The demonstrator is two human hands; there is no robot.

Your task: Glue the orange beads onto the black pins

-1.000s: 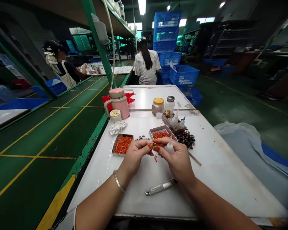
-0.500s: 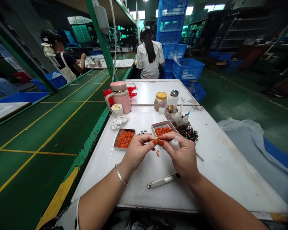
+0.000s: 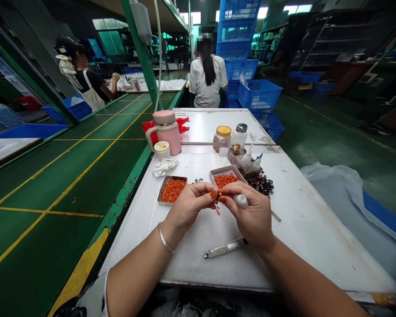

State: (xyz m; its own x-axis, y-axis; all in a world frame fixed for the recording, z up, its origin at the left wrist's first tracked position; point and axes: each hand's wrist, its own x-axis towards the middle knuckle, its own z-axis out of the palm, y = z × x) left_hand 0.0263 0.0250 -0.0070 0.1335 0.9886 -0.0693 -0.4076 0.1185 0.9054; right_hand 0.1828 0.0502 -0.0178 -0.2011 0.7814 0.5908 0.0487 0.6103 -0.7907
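Note:
My left hand [image 3: 192, 204] is closed, pinching a tiny dark piece [image 3: 219, 196] between thumb and forefinger. Against it, the thumb and forefinger of my right hand [image 3: 254, 215] come together at the same piece. A small white squeeze bottle [image 3: 241, 201] is tucked in my right hand, between the palm and curled fingers. Just beyond my hands stand two shallow boxes, the left box [image 3: 165, 204] and the right box [image 3: 242, 175], both with orange bits. Loose orange bits [image 3: 218, 211] lie below my fingertips. A silver pen-like tool [image 3: 222, 249] rests nearer me.
Black pieces [image 3: 262, 186] are heaped at the right, by a small bin [image 3: 239, 164] of bottles. Behind stand a yellow-lidded jar [image 3: 222, 140], a pink mug [image 3: 171, 136] and crumpled tissue [image 3: 164, 167]. A green conveyor [image 3: 95, 176] runs along the left. Two people sit farther off.
The white bottle in my right hand has tipped, its nozzle no longer pointing up. My fingertips have shifted slightly, and the dark piece shows more. The view has moved a little.

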